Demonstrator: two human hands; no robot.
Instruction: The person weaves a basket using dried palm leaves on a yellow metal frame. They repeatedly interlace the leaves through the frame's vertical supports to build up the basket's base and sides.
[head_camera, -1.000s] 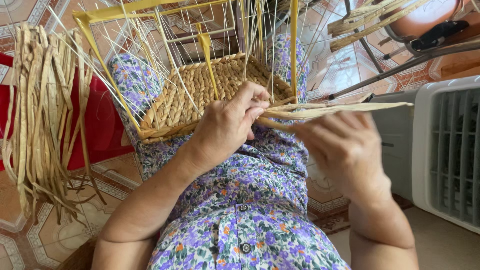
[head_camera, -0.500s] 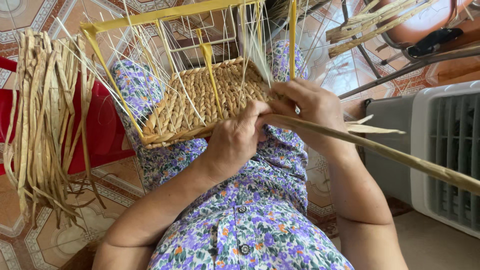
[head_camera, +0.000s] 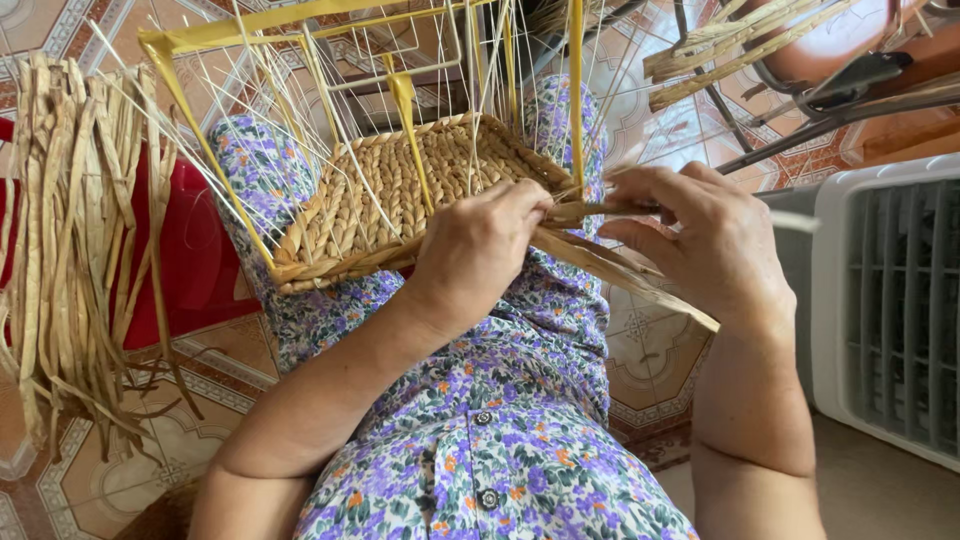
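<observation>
A tiled floor (head_camera: 650, 345) spreads under everything, and on the far right stands a white fan unit (head_camera: 885, 300) with a slatted front. A flowered dress (head_camera: 500, 450) covers the person's lap, where a half-woven basket (head_camera: 395, 195) sits tilted, its base facing up, held inside a yellow wire frame (head_camera: 205, 140) with thin pale stakes fanning upward. To the left hangs a thick bundle of dried straw strips (head_camera: 70, 250) in front of something red (head_camera: 195, 250). The left hand (head_camera: 480, 250) rests on the basket's near edge, fingers curled shut on the weave — its grip pressing the rim. The right hand (head_camera: 715, 245) sits just beside it, fingers pinched closed on a flat straw strand (head_camera: 625, 275) that runs from the rim down to the right.
</observation>
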